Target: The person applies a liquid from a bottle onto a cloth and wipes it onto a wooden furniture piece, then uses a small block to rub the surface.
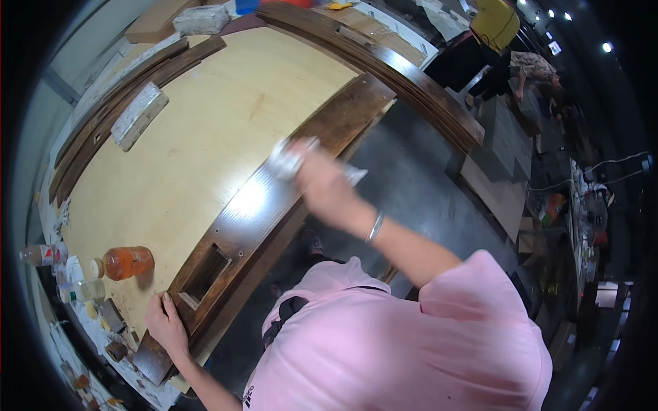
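A long brown wooden board (pixel 236 205) lies slantwise along the near edge of a pale tabletop (pixel 226 103). It has a rectangular cutout toward its left end. My left hand (pixel 166 325) grips the board's edge beside that cutout, with the fingers curled over it. Smeared by motion, my right hand (pixel 325 181) presses a crumpled white cloth (pixel 284 157) against the upper face, right of the middle. Part of the cloth sticks out past the hand, and a bright light reflection shows on the wood just left of it.
A wrapped block (pixel 139 116) and dark wooden strips (pixel 130 89) lie on the table's far left. A jar of orange liquid (pixel 129 263) and clear bottles (pixel 82 291) are near the left corner. More boards (pixel 411 75) are stacked beyond. People (pixel 534 68) are at the far right.
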The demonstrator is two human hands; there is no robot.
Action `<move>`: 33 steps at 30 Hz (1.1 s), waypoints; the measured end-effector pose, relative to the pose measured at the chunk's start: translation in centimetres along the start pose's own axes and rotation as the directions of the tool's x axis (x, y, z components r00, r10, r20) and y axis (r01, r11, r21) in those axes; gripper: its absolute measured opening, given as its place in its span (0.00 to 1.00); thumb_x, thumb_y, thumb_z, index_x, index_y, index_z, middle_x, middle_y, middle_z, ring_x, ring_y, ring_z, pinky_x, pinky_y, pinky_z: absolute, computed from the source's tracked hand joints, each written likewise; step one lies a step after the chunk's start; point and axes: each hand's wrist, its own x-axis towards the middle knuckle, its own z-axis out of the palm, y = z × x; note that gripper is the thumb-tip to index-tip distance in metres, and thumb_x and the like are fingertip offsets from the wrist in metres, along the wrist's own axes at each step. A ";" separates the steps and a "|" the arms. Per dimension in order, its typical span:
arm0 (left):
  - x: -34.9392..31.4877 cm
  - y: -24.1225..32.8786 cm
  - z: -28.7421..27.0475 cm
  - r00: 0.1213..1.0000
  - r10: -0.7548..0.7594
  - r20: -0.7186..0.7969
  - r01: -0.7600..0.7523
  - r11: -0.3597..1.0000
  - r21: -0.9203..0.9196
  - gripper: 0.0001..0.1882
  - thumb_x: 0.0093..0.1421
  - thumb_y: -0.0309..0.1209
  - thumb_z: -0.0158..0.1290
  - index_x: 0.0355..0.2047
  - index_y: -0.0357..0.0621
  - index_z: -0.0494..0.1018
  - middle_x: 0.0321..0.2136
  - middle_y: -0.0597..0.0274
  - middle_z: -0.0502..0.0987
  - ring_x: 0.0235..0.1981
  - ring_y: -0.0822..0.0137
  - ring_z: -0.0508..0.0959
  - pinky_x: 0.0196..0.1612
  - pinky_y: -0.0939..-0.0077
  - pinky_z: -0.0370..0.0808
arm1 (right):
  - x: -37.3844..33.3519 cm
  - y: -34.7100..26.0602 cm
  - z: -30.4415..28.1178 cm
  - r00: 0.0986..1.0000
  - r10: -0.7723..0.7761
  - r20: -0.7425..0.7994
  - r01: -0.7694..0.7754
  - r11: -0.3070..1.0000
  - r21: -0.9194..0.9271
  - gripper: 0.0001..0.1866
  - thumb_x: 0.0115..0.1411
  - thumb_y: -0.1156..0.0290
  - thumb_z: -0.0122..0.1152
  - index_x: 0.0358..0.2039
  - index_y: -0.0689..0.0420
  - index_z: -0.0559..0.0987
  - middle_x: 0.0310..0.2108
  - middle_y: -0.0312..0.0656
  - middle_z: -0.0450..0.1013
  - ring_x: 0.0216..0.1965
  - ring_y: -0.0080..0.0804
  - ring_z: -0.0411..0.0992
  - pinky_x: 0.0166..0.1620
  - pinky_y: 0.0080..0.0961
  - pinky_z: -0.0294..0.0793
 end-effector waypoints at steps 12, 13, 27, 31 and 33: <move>0.1 -1.1 0.7 0.999 0.026 0.020 -0.027 0.997 0.079 0.14 0.68 0.36 0.46 0.36 0.38 0.74 0.31 0.46 0.76 0.35 0.46 0.75 0.39 0.56 0.69 | 6.2 16.1 -9.0 0.908 0.418 -0.036 -0.417 0.890 -0.183 0.09 0.59 0.68 0.56 0.30 0.62 0.77 0.30 0.55 0.75 0.35 0.57 0.74 0.42 0.45 0.74; 0.0 -1.4 0.8 1.000 0.025 0.016 -0.026 0.996 0.083 0.14 0.68 0.36 0.46 0.36 0.38 0.74 0.31 0.46 0.76 0.35 0.46 0.75 0.39 0.56 0.69 | 5.7 14.4 -8.3 0.939 0.344 -0.006 -0.343 0.937 -0.069 0.10 0.57 0.67 0.57 0.31 0.62 0.77 0.30 0.54 0.75 0.35 0.56 0.74 0.42 0.45 0.74; 0.0 -1.0 0.6 0.998 0.053 -0.032 -0.053 0.999 0.010 0.13 0.68 0.35 0.46 0.35 0.37 0.74 0.30 0.44 0.76 0.33 0.44 0.76 0.37 0.55 0.69 | 7.0 14.7 -7.5 0.836 0.493 0.240 -0.409 0.853 -0.325 0.17 0.48 0.60 0.67 0.38 0.55 0.83 0.40 0.47 0.74 0.48 0.45 0.72 0.52 0.38 0.71; 0.1 -0.7 0.5 0.999 0.040 -0.031 -0.040 0.999 0.001 0.14 0.68 0.35 0.46 0.35 0.37 0.74 0.30 0.43 0.76 0.32 0.44 0.76 0.37 0.55 0.69 | 7.0 13.3 -7.7 0.851 0.428 0.303 -0.278 0.858 -0.433 0.25 0.44 0.56 0.70 0.40 0.60 0.82 0.43 0.50 0.75 0.49 0.48 0.73 0.52 0.39 0.72; 0.2 -0.6 0.4 0.999 0.049 -0.007 -0.049 0.999 -0.010 0.14 0.68 0.35 0.46 0.34 0.36 0.75 0.29 0.43 0.76 0.32 0.43 0.76 0.36 0.55 0.70 | 7.3 14.0 -8.1 0.836 0.458 0.302 -0.324 0.856 -0.402 0.29 0.42 0.53 0.72 0.40 0.62 0.81 0.43 0.51 0.75 0.49 0.48 0.74 0.52 0.39 0.73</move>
